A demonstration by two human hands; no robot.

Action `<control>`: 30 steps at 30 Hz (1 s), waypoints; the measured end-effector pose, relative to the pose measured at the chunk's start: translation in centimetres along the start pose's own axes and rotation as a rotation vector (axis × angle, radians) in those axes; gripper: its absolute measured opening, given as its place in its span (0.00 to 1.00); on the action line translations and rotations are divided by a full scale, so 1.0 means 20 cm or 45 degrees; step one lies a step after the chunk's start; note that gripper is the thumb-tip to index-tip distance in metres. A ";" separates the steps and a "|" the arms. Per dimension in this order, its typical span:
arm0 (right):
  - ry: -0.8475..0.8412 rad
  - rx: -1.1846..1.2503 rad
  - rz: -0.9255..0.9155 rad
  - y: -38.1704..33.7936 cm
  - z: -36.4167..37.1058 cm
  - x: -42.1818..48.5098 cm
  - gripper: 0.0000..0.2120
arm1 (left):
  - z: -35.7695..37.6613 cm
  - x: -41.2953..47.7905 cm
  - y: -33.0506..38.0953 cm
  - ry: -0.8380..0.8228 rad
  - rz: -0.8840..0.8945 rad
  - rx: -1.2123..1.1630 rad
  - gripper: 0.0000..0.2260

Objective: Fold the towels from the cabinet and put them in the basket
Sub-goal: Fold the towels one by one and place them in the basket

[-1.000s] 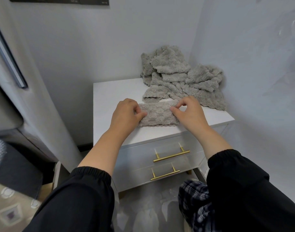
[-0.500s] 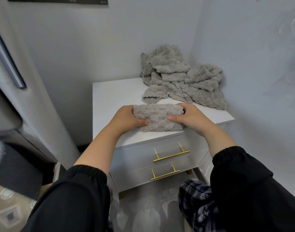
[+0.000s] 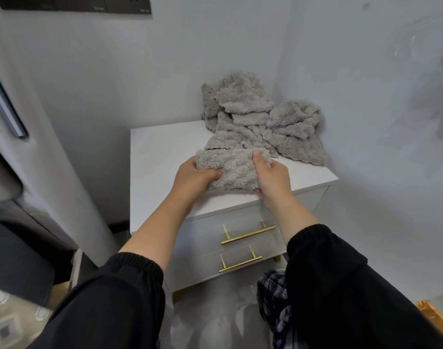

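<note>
A small folded grey fluffy towel (image 3: pixel 234 170) is held just above the front of the white cabinet top (image 3: pixel 160 157). My left hand (image 3: pixel 194 178) grips its left end, thumb on the upper face. My right hand (image 3: pixel 272 176) grips its right end, thumb pointing up across the cloth. Behind it, a loose heap of grey towels (image 3: pixel 260 122) lies crumpled in the back right corner of the cabinet top, against the walls. No basket is in view.
The cabinet has two drawers with gold bar handles (image 3: pixel 248 234). White walls close in behind and to the right. A grey door edge (image 3: pixel 6 107) stands at left, a patterned floor mat (image 3: pixel 9 321) lower left, plaid cloth (image 3: pixel 275 298) below the drawers.
The towel went from flat under my pinching fingers to a compact fold gripped at both ends, and it has lifted slightly, its far edge tilted up.
</note>
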State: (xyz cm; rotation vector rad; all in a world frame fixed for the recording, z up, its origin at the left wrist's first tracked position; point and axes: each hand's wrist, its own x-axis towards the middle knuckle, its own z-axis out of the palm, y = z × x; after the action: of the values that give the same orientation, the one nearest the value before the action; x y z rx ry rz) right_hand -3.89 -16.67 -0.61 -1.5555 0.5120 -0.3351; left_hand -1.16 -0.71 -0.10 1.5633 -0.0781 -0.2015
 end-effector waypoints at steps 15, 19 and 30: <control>-0.019 -0.427 -0.323 -0.04 -0.73 -0.29 0.18 | 0.49 -0.34 -0.03 -0.169 -0.217 0.021 0.11; -0.084 -0.392 -0.147 0.08 -1.03 -0.41 0.23 | 0.73 -0.45 -0.13 -0.259 -0.317 0.074 0.11; -0.058 -0.183 0.275 0.48 -1.71 -0.72 0.09 | 1.12 -0.75 -0.62 -0.893 -0.752 0.210 0.11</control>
State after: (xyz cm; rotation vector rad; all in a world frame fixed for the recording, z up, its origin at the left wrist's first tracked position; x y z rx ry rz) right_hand -34.77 -38.62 -6.84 -1.6244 0.6737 -0.0983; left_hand -20.87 -19.93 -11.06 1.5802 -0.1826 -1.2304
